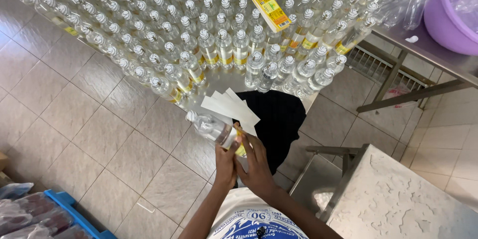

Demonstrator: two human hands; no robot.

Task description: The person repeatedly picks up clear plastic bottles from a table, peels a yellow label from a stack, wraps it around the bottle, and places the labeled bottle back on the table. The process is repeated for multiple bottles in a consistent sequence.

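My left hand (pixel 225 162) grips a clear plastic bottle (pixel 211 127) with a clear cap, tilted on its side, neck toward the left. A yellow label shows around its lower part. My right hand (pixel 256 162) presses on that label and holds a fan of white paper strips (pixel 230 105) that stick up past the bottle. In front of me a steel table carries several rows of the same clear capped bottles (pixel 219 45), some with yellow labels. One strip of yellow labels (pixel 268 5) stands up among them.
A purple plastic tub (pixel 445 17) sits on a steel bench (pixel 438 52) at the right. A white-topped steel table (pixel 398 194) is at lower right. A blue crate (pixel 64 204) with wrapped packs lies at lower left on the grey tiled floor (pixel 89 119).
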